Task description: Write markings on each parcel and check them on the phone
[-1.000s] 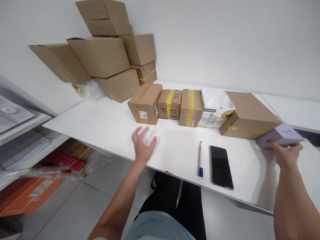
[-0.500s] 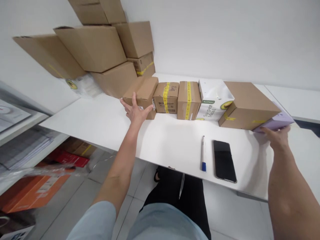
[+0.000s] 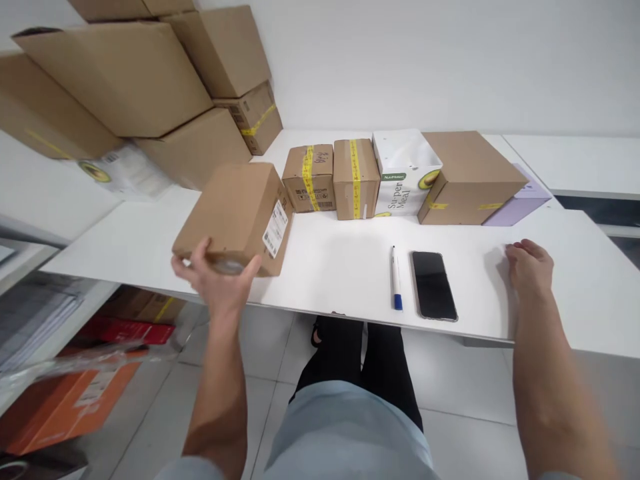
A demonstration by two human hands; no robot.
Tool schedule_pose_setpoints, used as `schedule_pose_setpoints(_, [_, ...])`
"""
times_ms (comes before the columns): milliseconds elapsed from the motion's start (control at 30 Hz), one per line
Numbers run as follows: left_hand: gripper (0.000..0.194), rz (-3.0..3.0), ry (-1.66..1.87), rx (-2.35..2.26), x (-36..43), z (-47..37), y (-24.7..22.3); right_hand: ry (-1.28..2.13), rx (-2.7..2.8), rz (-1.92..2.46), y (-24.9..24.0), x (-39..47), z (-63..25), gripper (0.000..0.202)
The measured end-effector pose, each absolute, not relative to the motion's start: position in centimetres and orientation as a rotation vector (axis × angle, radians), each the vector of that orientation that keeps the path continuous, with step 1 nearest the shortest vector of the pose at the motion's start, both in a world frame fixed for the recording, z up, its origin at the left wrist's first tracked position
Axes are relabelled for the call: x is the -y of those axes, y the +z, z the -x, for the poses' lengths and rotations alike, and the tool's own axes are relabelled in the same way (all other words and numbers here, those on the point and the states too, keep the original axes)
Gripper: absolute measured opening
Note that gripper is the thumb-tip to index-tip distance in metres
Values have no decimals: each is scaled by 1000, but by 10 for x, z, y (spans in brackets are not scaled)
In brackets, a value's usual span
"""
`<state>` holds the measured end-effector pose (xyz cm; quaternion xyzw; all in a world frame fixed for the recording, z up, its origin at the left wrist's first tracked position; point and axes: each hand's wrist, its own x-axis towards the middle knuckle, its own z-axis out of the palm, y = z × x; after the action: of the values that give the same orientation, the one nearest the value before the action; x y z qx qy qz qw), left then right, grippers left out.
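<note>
My left hand (image 3: 215, 280) grips the near end of a brown cardboard box (image 3: 227, 207) with a white shipping label on its right side. The box sits askew at the left of the white table, its near end close to the front edge. My right hand (image 3: 533, 267) is above the right part of the table, apart from the boxes, its fingers curled with nothing visible in them. Nearest to it is a lilac box (image 3: 520, 200), partly hidden behind a large brown carton (image 3: 470, 177).
Two small yellow-taped boxes (image 3: 309, 180) (image 3: 356, 180) and a white Super Meal box (image 3: 407, 173) stand in a row. A marker (image 3: 396, 277) and a phone (image 3: 433, 285) lie in front. Stacked cartons (image 3: 120, 77) rise at left, beside shelving (image 3: 85, 300).
My left hand has pulled the labelled box out of the row, toward me and to the left. My right hand has let go of the lilac box and drawn back.
</note>
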<state>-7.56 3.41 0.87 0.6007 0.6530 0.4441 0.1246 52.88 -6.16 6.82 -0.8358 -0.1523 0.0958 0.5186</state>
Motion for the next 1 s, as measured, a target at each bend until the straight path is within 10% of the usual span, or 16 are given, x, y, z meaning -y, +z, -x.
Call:
schedule_pose_setpoints(533, [95,-1969,1212,-1508,85,-29,52,63,549,1965,68,104,-415,20])
schedule_pose_setpoints(1000, [96,-2035,1370,-1499,78,-59,49,200,1898,2714,77,90,-262,44])
